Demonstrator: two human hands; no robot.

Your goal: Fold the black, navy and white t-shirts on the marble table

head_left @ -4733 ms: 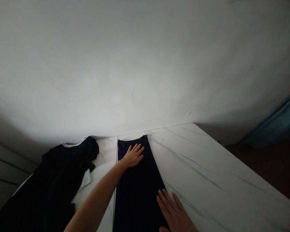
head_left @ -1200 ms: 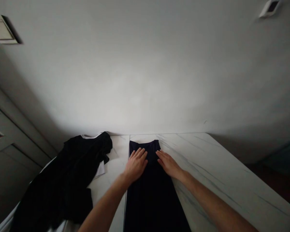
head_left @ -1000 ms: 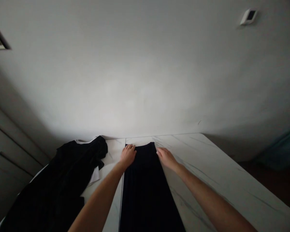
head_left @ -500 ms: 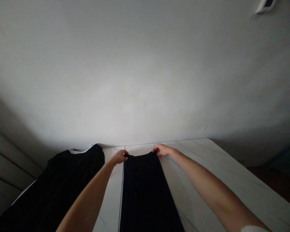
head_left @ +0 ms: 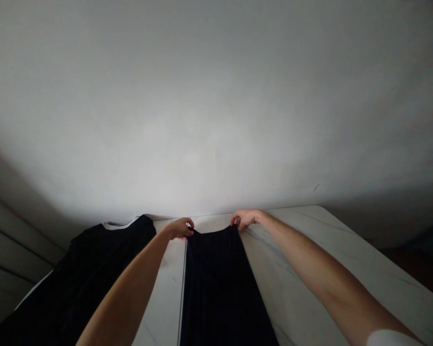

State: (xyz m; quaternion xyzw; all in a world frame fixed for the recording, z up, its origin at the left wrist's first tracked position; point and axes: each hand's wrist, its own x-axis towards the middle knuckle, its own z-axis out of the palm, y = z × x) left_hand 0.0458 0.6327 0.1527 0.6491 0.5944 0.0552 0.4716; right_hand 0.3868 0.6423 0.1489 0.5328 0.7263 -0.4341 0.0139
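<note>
A dark garment [head_left: 220, 283] lies lengthwise on the white marbled table [head_left: 303, 250], its far edge sagging slightly between my hands. My left hand [head_left: 180, 228] pinches the far left corner. At the far right corner, my right hand [head_left: 244, 218] grips the cloth between thumb and fingers. The garment's near end runs out of the bottom of the view.
To the left, a black shirt [head_left: 90, 269] with white at its neckline is spread on the table. A pale wall [head_left: 209, 120] rises behind the table's far edge. Grooved panels [head_left: 18, 254] stand at the far left.
Both hands have shifted slightly right with the garment's far corners, and the far edge sags a little more. The view has shifted slightly; the white device on the wall has left it.
</note>
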